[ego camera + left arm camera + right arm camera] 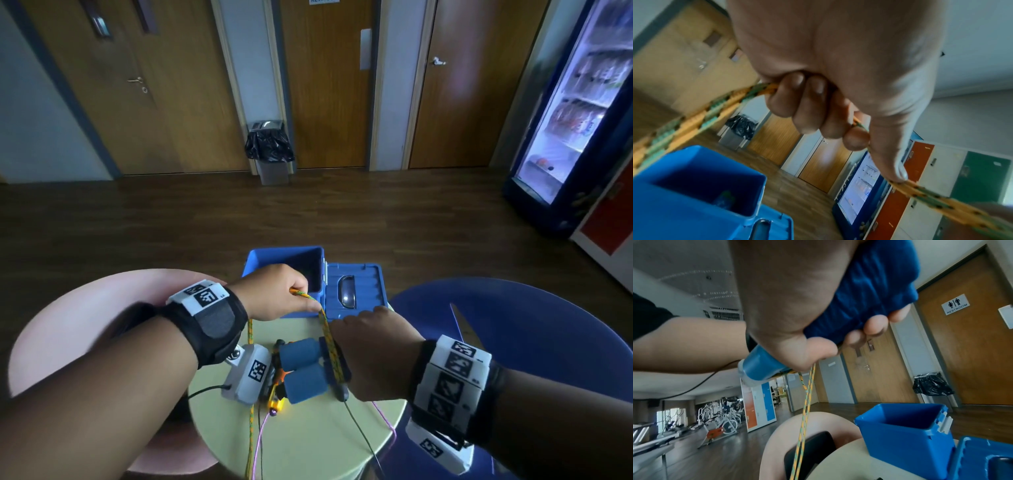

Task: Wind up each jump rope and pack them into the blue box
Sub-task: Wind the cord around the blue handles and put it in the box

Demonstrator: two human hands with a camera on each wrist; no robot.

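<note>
My left hand (277, 294) grips an orange-and-green braided jump rope (329, 342) just in front of the open blue box (253, 263); in the left wrist view its curled fingers (807, 107) close round the rope (694, 116). My right hand (371, 349) holds the rope's two blue foam handles (299, 370) together above the table, and the rope runs taut from the left hand across them. The right wrist view shows the right hand (793, 313) wrapped round the handles (871, 293), with two strands (805, 410) hanging down. Something green (724, 198) lies inside the box (694, 186).
The box lid (356, 291) lies open to the right of the box. A purple rope (260, 442) and a thin dark cord (363, 435) trail over the round pale table (308, 452). A pink chair (85, 308) stands left, a blue chair (534, 325) right.
</note>
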